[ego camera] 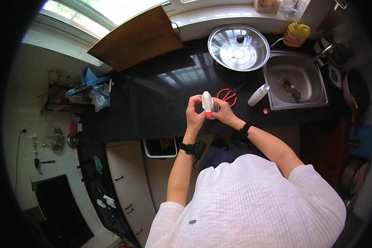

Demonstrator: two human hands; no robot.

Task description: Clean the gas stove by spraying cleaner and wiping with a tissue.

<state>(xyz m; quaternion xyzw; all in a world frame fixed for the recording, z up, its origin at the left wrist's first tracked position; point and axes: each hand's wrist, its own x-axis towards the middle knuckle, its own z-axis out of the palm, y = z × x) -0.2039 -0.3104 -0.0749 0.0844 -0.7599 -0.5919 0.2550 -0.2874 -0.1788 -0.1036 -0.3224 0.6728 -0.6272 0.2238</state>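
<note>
In front of me, above the front part of the black countertop, I hold a spray bottle with a white trigger head and a red nozzle. My left hand grips it from the left. Around its right side, at the neck, is my right hand; the bottle's clear body is mostly hidden below. Just behind my right hand lie red-handled scissors. Farther right, a white bottle is on the counter, with a small red cap near it.
A steel sink is at the right, with a yellow jug behind it. A glass-lidded pan stands at the back. A wooden board leans by the window. A rack with blue items is at the left.
</note>
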